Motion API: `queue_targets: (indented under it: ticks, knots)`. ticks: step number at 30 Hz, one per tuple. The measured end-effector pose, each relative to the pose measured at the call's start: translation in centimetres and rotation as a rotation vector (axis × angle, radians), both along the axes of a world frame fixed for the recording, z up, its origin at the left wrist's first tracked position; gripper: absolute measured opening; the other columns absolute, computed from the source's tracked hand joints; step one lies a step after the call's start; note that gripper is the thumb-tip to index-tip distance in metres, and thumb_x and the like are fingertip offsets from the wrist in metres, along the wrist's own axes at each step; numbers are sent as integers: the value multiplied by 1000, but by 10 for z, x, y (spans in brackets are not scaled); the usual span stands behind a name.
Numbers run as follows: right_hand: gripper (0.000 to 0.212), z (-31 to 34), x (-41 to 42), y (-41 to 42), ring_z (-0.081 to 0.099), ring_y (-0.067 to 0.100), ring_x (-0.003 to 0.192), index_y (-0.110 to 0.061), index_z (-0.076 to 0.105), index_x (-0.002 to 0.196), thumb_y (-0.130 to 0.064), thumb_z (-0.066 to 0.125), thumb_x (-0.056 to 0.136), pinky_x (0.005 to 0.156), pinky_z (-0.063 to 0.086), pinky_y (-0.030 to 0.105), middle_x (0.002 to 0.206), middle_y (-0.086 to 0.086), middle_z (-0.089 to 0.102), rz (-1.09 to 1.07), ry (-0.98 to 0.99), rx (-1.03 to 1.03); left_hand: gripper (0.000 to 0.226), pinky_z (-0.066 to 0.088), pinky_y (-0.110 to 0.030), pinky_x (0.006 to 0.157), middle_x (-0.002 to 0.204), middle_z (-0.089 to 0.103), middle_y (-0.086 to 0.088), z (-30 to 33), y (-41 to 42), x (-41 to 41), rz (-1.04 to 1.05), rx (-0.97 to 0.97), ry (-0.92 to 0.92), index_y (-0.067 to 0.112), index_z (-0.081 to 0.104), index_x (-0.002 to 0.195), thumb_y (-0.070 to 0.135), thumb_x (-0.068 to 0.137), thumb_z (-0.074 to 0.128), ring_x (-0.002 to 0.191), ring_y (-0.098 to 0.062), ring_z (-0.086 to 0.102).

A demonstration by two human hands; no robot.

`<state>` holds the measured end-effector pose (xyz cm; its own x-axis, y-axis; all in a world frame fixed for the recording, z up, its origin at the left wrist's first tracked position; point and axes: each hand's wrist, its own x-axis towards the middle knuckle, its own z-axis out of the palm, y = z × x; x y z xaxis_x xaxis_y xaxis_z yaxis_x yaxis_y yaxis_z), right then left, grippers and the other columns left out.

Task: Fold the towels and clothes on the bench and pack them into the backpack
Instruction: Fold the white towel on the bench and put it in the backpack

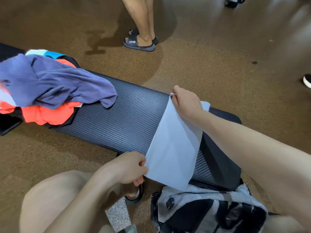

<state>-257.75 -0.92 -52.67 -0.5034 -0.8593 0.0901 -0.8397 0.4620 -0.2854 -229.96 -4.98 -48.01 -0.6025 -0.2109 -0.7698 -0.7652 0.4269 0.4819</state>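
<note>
A pale blue towel [175, 142] is stretched over the right part of the black bench [121, 121]. My left hand [129, 167] pinches its near corner at the bench's front edge. My right hand [186, 103] pinches its far corner above the bench's back edge. A heap of clothes lies on the bench's left end: a navy shirt [64, 81] on top, an orange garment [48, 115] under it, and a light blue piece [45, 53] behind. The grey and black backpack [207, 211] stands on the floor under the towel, its top open.
Brown speckled floor [202, 64] surrounds the bench. A person's bare legs in dark slides [139, 42] stand beyond the bench. A shoe tip [307, 80] shows at the right edge. My knees [55, 199] are at the lower left.
</note>
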Motion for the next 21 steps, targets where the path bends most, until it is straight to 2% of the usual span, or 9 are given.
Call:
queue_targets:
  ticks: [10,13,15,18,21]
  knots:
    - [16,-3,3,-4,41,26,74,-18,35,94,-27,36,108,67,26,36,86,3,45,-9,77,65,12,61,-34,76,73,77,3,-7,3,-1,-5,-89,-43,13,56,86,21,91,50,65,-6,73]
    - [13,1,8,-7,45,28,81,-14,46,103,-24,39,105,71,28,36,97,7,55,-78,118,84,18,59,-37,78,77,75,4,-5,6,1,-30,-190,-65,15,59,87,30,89,49,73,-11,72]
    - [20,5,14,-5,51,29,93,-12,53,115,-24,46,101,80,36,38,107,8,57,-114,167,32,22,54,-35,71,83,68,5,2,9,3,-55,-345,-64,23,55,86,43,91,48,75,-15,65]
    - [26,20,39,20,53,28,101,-12,58,120,-20,51,97,91,40,38,112,7,58,-125,124,-166,32,43,-36,64,82,58,6,20,14,0,42,-581,72,23,46,86,52,100,41,71,-16,54]
    - [31,25,78,66,57,30,108,-8,61,121,-22,51,95,97,43,41,117,10,61,-63,68,-254,29,47,-43,72,89,52,2,20,11,-24,163,-681,335,18,42,95,46,103,41,80,-27,54]
